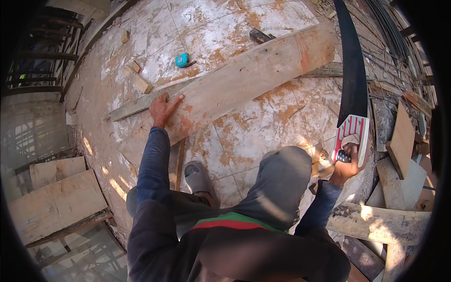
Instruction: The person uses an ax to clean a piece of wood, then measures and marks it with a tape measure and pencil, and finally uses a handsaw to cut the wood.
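Observation:
A long, wide wooden board (253, 70) lies slantwise across the floor, its far right end raised over a narrower timber piece (136, 107). My left hand (163, 110) grips the board toward its left end, fingers bent over the far edge and thumb on the top face. In my right hand (346, 162) is a handsaw (353, 70), held by its white handle with red stripes and a dark patch. The saw's long dark blade points away from me, upright in the view and to the right of the board, apart from it.
Beyond the board lie a teal tape measure (182, 60), a small wood block (137, 79) and a dark wood stub (260, 36). Wood offcuts (401, 141) pile up at right, with a thick plank (380, 223) nearer me. More boards (58, 197) lie at left. My sandalled foot (199, 181) is near the board.

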`<act>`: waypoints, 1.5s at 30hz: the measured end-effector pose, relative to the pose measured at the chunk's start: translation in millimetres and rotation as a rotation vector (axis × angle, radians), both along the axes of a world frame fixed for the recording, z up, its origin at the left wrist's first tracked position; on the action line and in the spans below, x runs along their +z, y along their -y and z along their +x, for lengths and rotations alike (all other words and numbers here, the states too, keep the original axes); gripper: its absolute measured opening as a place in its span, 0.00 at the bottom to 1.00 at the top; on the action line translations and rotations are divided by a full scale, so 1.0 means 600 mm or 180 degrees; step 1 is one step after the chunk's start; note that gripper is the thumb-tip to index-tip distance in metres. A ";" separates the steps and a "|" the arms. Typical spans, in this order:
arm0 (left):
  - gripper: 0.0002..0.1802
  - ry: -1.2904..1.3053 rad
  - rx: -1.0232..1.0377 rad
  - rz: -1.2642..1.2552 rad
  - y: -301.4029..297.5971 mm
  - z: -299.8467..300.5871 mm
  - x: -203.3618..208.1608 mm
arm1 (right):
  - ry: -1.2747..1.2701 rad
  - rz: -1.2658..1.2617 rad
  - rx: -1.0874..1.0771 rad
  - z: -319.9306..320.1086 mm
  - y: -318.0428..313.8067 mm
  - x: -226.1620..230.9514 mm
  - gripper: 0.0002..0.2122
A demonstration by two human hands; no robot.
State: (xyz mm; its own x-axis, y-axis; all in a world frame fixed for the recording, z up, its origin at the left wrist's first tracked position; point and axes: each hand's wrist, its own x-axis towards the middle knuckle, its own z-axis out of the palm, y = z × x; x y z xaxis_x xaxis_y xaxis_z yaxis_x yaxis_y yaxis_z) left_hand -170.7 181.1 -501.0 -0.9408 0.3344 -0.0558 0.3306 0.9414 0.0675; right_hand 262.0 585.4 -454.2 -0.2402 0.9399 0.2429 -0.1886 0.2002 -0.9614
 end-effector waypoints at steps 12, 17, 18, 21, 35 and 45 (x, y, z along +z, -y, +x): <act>0.46 0.0071 0.1557 0.0438 0.306 0.117 -0.092 | 0.0409 0.0247 0.1474 -0.229 0.030 0.012 0.22; 0.46 0.0475 0.1940 0.0473 0.330 0.162 -0.142 | 0.0795 0.0147 0.1971 -0.241 0.052 0.038 0.26; 0.46 0.0376 0.1931 0.0523 0.341 0.169 -0.151 | 0.0796 0.0366 0.1985 -0.244 0.056 0.037 0.26; 0.43 0.0568 0.1926 0.0156 0.296 0.163 -0.168 | 0.1008 0.0387 0.2081 -0.216 0.040 0.018 0.26; 0.49 0.0467 0.1585 0.0833 0.134 0.017 -0.199 | 0.0853 -0.0441 0.1127 -0.085 0.083 -0.022 0.22; 0.45 0.0331 0.1320 0.0715 0.027 0.035 -0.143 | 0.0709 -0.0021 0.0723 0.057 0.037 -0.023 0.19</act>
State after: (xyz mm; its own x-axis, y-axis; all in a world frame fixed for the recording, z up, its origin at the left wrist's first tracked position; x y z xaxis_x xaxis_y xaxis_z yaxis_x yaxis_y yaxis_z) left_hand -149.4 164.6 -586.9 -0.9906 -0.0532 -0.1259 -0.0888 0.9507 0.2972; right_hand 296.5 563.4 -468.1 -0.4907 0.8575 0.1548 -0.0125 0.1707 -0.9853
